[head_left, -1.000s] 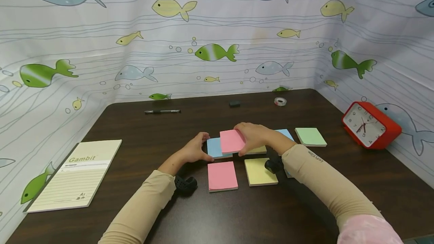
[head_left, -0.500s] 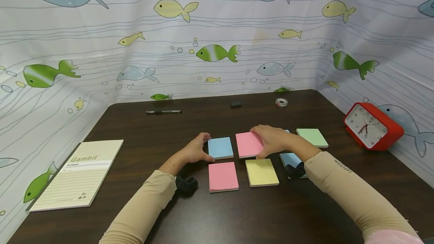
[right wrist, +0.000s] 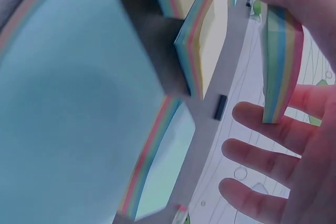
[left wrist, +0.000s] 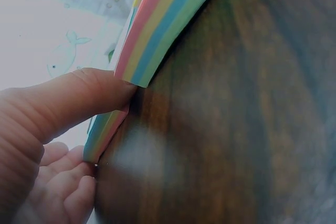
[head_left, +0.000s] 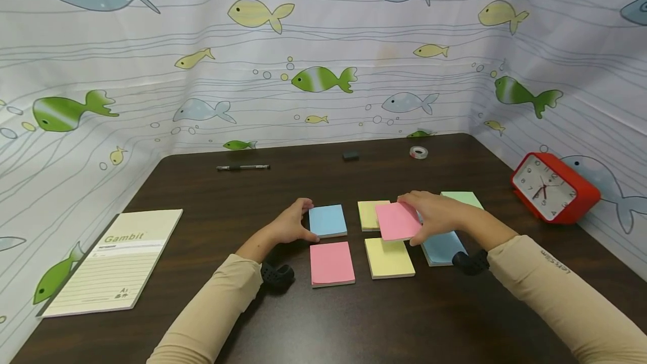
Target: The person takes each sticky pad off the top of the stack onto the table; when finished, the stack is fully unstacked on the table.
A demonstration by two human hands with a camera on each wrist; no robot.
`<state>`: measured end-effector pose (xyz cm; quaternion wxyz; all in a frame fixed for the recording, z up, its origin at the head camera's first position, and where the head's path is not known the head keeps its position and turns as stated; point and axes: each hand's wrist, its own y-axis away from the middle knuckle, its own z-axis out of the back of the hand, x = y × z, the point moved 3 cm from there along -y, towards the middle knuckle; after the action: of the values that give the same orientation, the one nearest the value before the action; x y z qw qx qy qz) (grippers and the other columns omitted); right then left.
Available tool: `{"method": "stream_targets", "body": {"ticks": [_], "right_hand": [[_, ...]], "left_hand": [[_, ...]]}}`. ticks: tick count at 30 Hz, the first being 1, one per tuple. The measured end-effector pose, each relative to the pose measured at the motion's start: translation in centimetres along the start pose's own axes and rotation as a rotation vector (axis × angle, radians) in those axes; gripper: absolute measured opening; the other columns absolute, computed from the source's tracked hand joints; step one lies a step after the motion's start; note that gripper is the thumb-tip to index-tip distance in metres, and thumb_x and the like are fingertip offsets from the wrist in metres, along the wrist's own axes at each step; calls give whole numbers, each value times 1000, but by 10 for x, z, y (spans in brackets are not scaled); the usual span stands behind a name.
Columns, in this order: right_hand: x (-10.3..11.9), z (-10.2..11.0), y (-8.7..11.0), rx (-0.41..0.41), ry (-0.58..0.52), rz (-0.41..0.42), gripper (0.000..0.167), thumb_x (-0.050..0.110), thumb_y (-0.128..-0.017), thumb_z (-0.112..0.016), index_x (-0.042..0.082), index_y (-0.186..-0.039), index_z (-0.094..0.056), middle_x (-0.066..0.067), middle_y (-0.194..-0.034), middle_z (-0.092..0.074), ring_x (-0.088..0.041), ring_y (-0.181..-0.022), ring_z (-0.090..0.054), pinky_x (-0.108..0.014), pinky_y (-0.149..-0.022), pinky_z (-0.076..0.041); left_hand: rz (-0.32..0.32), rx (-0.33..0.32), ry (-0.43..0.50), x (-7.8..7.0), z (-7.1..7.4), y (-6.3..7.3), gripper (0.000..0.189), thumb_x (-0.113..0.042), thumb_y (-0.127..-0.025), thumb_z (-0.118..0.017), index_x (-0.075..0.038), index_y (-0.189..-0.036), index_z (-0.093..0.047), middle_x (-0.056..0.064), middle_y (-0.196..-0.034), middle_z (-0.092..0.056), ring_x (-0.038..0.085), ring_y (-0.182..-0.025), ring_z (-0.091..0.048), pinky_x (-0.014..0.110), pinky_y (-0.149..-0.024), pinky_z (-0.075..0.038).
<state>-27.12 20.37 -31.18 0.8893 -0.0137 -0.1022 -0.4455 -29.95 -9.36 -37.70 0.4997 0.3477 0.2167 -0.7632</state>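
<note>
My left hand [head_left: 290, 222] grips a blue sticky note pad [head_left: 327, 221] at its left side, thumb at the near corner and fingers at the far one. A pink sticky note pad [head_left: 331, 263] lies just in front of it. Held up between the thumb and fingers of my right hand [head_left: 433, 215] is another pink sticky note pad [head_left: 396, 222]; its striped edge [right wrist: 282, 66] shows in the right wrist view. Below it lie two yellow pads, one farther back [head_left: 368, 216] and one nearer [head_left: 389, 258]. A blue pad [head_left: 443, 249] sits under the right wrist.
A green pad [head_left: 461, 199] is partly hidden behind the right hand. A red alarm clock [head_left: 555, 187] stands at the right. On the left lies a notebook [head_left: 113, 263]. Along the back are a pen [head_left: 244, 167], a small black block [head_left: 350, 156] and a tape roll [head_left: 418, 153].
My right hand has carried the pink pad rightward, away from the blue pad and past the back yellow pad, which shows again. The left hand has stayed at the blue pad.
</note>
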Motion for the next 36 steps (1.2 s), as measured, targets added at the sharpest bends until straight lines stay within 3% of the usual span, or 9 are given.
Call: {"method": "stream_targets", "body": {"ticks": [13,30,36], "right_hand": [[-19,2,38,8,15,-23,80,38,-54,-78,3,-117,-43,0,-95,-47,-15,-78,-44,-28,-60,-40],[-52,0,84,19,-139,-129,86,38,-54,-78,0,-121,-40,-9,-107,-47,-24,-91,-42,-41,-73,-41],[-67,1,99,17,-145,-173,87,34,-55,-79,-2,-123,-37,-14,-109,-45,-28,-92,-42,-46,-74,-41]], "left_hand": [[6,-3,-11,-2,0,1,85,-15,-61,-80,0,-128,-28,12,-130,-36,26,-122,-32,38,-96,-28],[2,-1,7,0,-1,0,88,-15,-61,-80,1,-128,-27,13,-130,-36,26,-122,-31,39,-96,-28],[-1,-8,7,-1,-1,0,87,-15,-61,-80,1,-128,-27,13,-130,-36,26,-122,-32,39,-96,-28]]}}
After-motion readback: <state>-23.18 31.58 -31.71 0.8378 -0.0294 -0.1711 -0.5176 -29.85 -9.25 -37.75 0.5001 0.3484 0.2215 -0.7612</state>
